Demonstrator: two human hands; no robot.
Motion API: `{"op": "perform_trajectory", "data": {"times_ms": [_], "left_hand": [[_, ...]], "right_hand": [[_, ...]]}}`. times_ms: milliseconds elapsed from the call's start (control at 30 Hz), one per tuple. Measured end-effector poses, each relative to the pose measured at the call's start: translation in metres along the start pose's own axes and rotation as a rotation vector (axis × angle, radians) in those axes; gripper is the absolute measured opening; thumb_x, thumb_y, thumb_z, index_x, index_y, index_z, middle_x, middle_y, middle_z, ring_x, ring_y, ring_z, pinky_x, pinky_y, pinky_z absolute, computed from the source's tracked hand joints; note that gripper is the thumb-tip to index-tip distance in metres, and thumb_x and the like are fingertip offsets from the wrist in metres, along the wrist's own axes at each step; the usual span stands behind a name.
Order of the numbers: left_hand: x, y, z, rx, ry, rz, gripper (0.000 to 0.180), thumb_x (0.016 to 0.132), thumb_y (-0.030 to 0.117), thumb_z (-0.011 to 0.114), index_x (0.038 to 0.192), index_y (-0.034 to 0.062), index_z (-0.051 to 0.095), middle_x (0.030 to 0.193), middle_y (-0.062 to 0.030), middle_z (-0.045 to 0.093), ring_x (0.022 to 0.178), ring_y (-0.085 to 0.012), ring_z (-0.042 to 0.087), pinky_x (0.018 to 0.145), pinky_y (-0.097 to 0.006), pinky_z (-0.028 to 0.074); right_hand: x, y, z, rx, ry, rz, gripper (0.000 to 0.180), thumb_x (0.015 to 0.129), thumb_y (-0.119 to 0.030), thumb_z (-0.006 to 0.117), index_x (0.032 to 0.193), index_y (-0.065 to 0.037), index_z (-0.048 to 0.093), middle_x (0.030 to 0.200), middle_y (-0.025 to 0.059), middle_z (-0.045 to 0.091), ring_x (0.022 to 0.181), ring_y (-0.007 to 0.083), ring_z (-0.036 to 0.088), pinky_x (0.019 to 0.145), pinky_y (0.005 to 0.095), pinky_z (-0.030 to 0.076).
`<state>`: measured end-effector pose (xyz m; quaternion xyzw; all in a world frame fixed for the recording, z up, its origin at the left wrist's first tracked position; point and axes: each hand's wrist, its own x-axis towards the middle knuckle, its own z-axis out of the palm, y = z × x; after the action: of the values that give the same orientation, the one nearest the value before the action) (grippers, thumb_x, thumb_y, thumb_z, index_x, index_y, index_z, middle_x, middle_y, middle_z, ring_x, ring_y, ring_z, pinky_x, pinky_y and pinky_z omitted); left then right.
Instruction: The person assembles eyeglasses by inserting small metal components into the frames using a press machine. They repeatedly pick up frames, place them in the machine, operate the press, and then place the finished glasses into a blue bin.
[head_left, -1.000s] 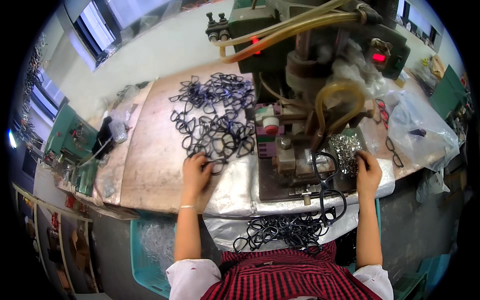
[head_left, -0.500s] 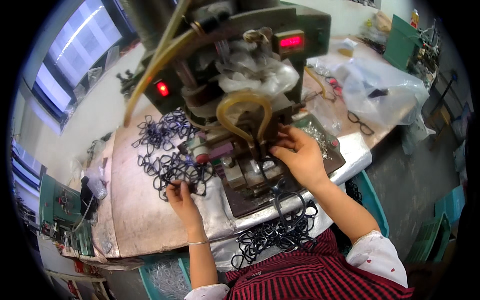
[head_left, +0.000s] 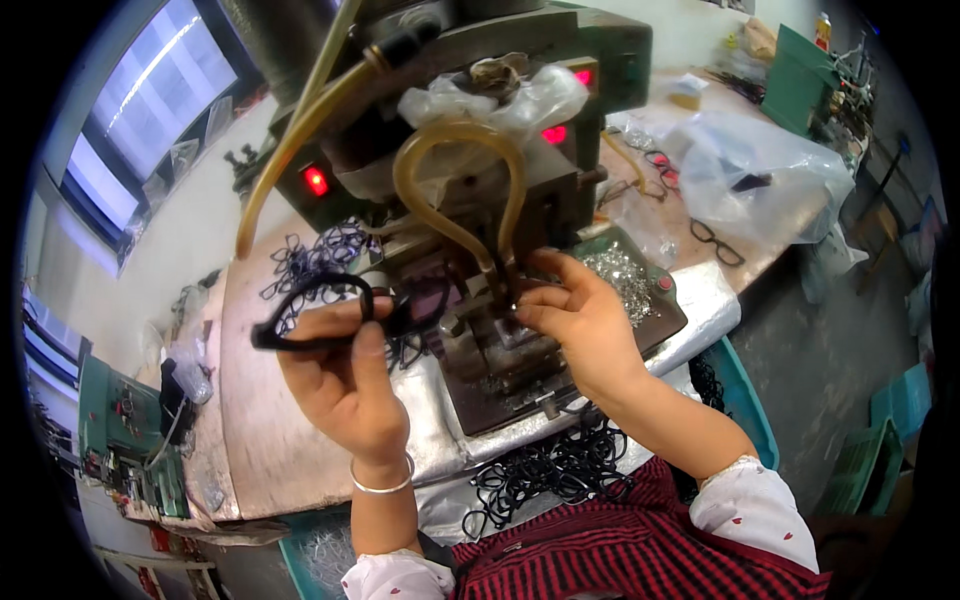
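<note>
Lifted since half a second ago, the left hand (head_left: 350, 395) now stands clear of the tabletop with a thick black glossy plastic eyeglass frame (head_left: 300, 346), while the right hand (head_left: 590, 325) keeps to much the same spot at the base of the dark-green metal press (head_left: 620, 60). Taking the grey steel fixture block (head_left: 530, 360) as the clock's centre, the frame is in the air between nine and ten o'clock, partly in front of a loose heap of bluish-black eyeglass rims (head_left: 300, 265). The left hand is curled, thumb and fingers pinched on the frame near its middle; the right hand is half-curled, fingertips close together below a looped amber hose (head_left: 455, 130), and whether they grip anything I cannot tell. Small silvery metal pieces (head_left: 625, 285) lie at two o'clock, a tangled pile of black frames (head_left: 545, 465) at six. The held frame looks light, stiff and perhaps slightly springy, its smooth finish likely a little slippery; the slender rim could bend or scratch if squeezed, so the part by the bridge seems the surest hold
</note>
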<state>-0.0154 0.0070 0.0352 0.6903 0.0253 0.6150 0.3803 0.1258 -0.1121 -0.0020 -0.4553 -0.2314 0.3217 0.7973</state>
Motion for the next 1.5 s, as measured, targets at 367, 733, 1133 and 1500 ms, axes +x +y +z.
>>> {"op": "perform_trajectory", "data": {"times_ms": [367,733,1133,1500], "left_hand": [[-0.026,0.016,-0.003,-0.110,0.054,-0.100,0.016,0.094,0.003,0.054,0.109,0.0017,0.048,0.101,-0.0107,0.054,0.088,-0.0177,0.059,0.068,-0.036,0.060],[0.003,-0.012,0.007,-0.043,0.088,-0.014,0.013,0.094,0.000,0.057,0.106,-0.0005,0.052,0.095,-0.0110,0.061,0.089,-0.0192,0.064,0.075,-0.035,0.059],[-0.044,-0.006,0.024,0.370,-0.638,0.606,0.013,0.070,0.004,0.069,0.082,0.0078,0.067,0.102,-0.0063,0.070,0.068,-0.0180,0.058,0.059,-0.029,0.053],[-0.052,-0.018,0.034,0.275,-0.570,0.544,0.027,0.062,0.003,0.075,0.086,0.0090,0.063,0.096,-0.0053,0.072,0.057,-0.0196,0.054,0.052,-0.029,0.045]], "right_hand": [[-0.001,0.010,-0.003,-0.203,-0.017,-0.064,0.053,0.086,0.002,0.066,0.135,0.004,0.047,0.091,0.0062,0.069,0.087,0.0073,0.061,0.080,0.0218,0.047],[0.003,0.005,-0.001,-0.014,-0.042,0.021,0.055,0.086,0.004,0.059,0.138,0.007,0.043,0.097,0.0110,0.069,0.090,0.0135,0.063,0.086,0.0255,0.049],[0.012,0.046,-0.141,-1.647,0.342,-0.613,0.022,0.077,-0.013,0.071,0.096,-0.003,0.067,0.118,0.0172,0.062,0.118,0.0373,0.054,0.092,0.0438,0.045],[0.049,0.049,-0.120,-1.415,0.334,-0.647,0.009,0.073,-0.020,0.075,0.078,-0.013,0.071,0.081,0.0065,0.061,0.086,0.0279,0.059,0.070,0.0410,0.048]]}}
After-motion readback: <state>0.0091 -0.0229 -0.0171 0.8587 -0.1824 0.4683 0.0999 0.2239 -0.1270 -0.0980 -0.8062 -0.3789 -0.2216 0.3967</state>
